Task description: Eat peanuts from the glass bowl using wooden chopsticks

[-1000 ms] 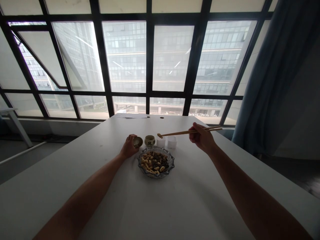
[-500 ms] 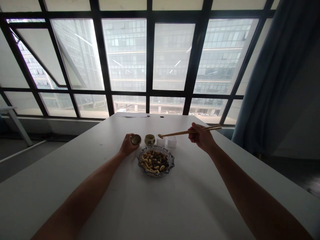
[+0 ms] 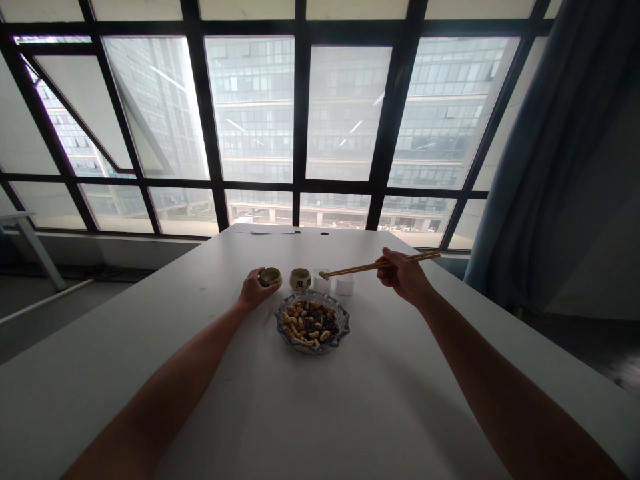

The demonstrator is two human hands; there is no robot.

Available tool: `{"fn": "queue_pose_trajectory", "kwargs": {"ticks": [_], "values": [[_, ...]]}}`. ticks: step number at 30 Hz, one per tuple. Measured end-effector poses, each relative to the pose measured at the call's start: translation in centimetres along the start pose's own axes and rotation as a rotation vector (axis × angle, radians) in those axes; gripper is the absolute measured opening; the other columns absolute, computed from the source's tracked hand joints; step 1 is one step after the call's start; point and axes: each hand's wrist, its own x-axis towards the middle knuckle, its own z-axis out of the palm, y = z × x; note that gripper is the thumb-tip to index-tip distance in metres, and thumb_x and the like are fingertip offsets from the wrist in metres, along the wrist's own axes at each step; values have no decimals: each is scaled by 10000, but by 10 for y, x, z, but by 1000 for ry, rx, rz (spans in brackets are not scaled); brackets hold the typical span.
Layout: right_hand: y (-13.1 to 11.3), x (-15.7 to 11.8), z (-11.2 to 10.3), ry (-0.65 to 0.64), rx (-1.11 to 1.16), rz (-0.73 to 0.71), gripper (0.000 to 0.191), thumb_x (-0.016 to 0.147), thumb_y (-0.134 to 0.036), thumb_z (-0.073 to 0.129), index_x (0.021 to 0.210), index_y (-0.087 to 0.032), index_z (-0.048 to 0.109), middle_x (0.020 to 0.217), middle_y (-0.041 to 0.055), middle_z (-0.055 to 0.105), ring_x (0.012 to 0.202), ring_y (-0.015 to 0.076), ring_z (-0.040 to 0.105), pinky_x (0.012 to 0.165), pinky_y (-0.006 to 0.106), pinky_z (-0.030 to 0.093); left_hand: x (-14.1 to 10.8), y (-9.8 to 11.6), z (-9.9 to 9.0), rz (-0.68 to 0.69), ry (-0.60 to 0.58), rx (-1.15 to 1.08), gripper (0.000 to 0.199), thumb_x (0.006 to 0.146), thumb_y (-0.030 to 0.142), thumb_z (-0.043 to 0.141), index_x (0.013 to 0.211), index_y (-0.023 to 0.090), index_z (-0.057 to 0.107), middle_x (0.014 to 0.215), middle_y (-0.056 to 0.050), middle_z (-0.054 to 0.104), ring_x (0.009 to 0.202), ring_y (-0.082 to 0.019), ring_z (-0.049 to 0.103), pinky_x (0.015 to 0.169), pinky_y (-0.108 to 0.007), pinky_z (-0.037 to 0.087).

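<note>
My left hand (image 3: 255, 291) is closed around a small ceramic cup (image 3: 271, 277), which stands nearly upright. Beside it on the right is a second, cream cup (image 3: 300, 280) with dark characters on its side. My right hand (image 3: 401, 272) grips a pair of wooden chopsticks (image 3: 360, 268) pointing left. A small pale-brown piece (image 3: 323, 275), perhaps a peanut, is at their tips, over a small white cup (image 3: 321, 285). Another white cup (image 3: 345, 285) stands to its right. In front of the cups, a scalloped glass bowl (image 3: 342, 331) holds peanuts and dark seeds.
The white table (image 3: 320, 413) stretches toward tall black-framed windows (image 3: 250, 113). A blue curtain (image 3: 515, 147) hangs at the right. Something flat and white (image 3: 263, 229) lies at the table's far edge. Another table's leg (image 3: 40, 253) shows at the left.
The cup in my left hand has gone from tilted toward me to nearly upright. The chopstick tips have shifted slightly right and down, with the small piece still at them.
</note>
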Motion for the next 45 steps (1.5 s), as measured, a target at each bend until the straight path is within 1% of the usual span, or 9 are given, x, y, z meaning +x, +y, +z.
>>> {"fn": "queue_pose_trajectory", "kwargs": {"ticks": [3,7,11,16,23,27,31,38,45], "values": [[2,-2,1,-52,-93,-14,419,737,-524,808,631,-146,660,448,56,626,325,125,526,296,214,386,0,0,0,-3,-2,7,768,612,488,838,1246,124,600,1242,-191,650,1034,-292,673,879,-402,564],[1,-10,5,-240,-239,-61,506,704,-617,808,659,-130,675,472,61,645,336,129,557,308,205,400,3,-3,1,-24,-27,47,779,643,493,817,1282,116,576,1266,-189,643,1095,-298,655,922,-404,549],[-1,-13,8,-347,-218,-25,518,718,-642,786,671,-138,678,469,49,643,333,125,552,309,202,394,5,-1,1,-5,-55,124,799,682,482,795,1338,109,533,1329,-196,615,1167,-306,633,974,-403,531],[4,-8,5,-221,-157,-42,527,659,-655,818,637,-150,672,450,42,632,316,122,529,296,214,385,8,24,3,210,-75,334,728,802,543,678,1400,167,500,1438,-173,561,1340,-361,504,1108,-527,417],[20,-4,6,-96,-150,-70,523,678,-646,804,644,-141,674,449,44,622,320,119,520,298,216,369,26,70,24,345,-451,518,741,813,567,639,1438,210,465,1417,-139,602,1357,-346,498,1207,-595,188],[24,-4,7,-42,-150,-70,514,691,-639,797,653,-140,678,454,42,622,325,118,520,308,218,374,38,78,38,337,-553,579,795,756,554,691,1434,200,471,1351,-159,644,1349,-368,506,1203,-622,144],[28,-3,5,-1,-151,-85,505,701,-634,789,660,-144,672,456,45,626,327,124,523,309,224,374,43,75,42,375,-549,576,784,731,568,707,1404,221,505,1369,-152,628,1336,-369,516,1208,-612,132],[43,0,10,120,-117,-163,490,733,-631,765,680,-155,663,470,37,635,329,118,526,317,224,374,38,68,38,661,-495,580,687,707,434,775,1315,185,573,1305,-147,610,1255,-326,554,1232,-562,135],[52,9,29,100,-167,-143,533,720,-678,751,673,-157,651,470,38,637,332,118,535,318,218,382,39,61,39,691,-456,572,643,735,469,750,1280,174,578,1272,-137,609,1223,-306,555,1234,-540,137]]}}
